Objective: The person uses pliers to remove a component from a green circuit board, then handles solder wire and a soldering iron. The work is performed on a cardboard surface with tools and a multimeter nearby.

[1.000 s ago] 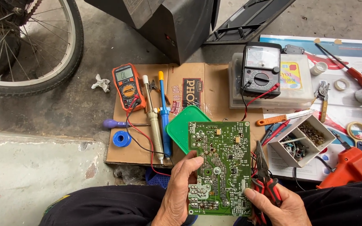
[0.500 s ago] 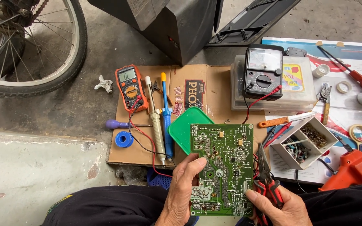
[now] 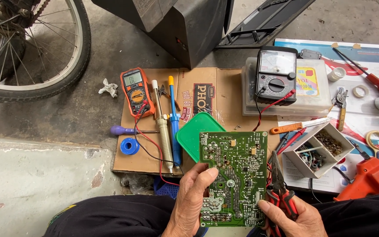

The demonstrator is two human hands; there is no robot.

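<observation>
Concrete flooring is carrying the whole spread, with a bicycle wheel (image 3: pixel 31 48) leaning in at the far left and a dark, boxy casing (image 3: pixel 185 26) standing at the top. Flattened brown cardboard (image 3: pixel 207 87) is serving as the work mat. On it an orange digital meter (image 3: pixel 136 91) is lying beside a soldering iron (image 3: pixel 163 127) and a blue desoldering pump (image 3: pixel 174 123), and a green plastic lid (image 3: pixel 191 136) is peeking out from behind the board. Further right, a black analogue meter (image 3: pixel 276 74) is sitting on a clear plastic case (image 3: pixel 316 87). A white cardboard tray (image 3: pixel 316 149) of small parts is standing near an orange power drill (image 3: pixel 369 177).

Closest in, the person is holding a green circuit board (image 3: pixel 235 175) solder side up over the lap. The left hand (image 3: pixel 194 202) is wrapping around the board's lower left edge, thumb lying across its face. The right hand (image 3: pixel 292 217) is closing around the red handles of a pair of pliers (image 3: pixel 280 188) while its fingertips are steadying the board's lower right corner.

For a sound inspection, the board is probably best gripped by its edges only, kept level and turned toward the light. The thumb is best kept off the joints, and the plier tips are best angled away from the tracks so nothing is getting scratched or bridged.
</observation>
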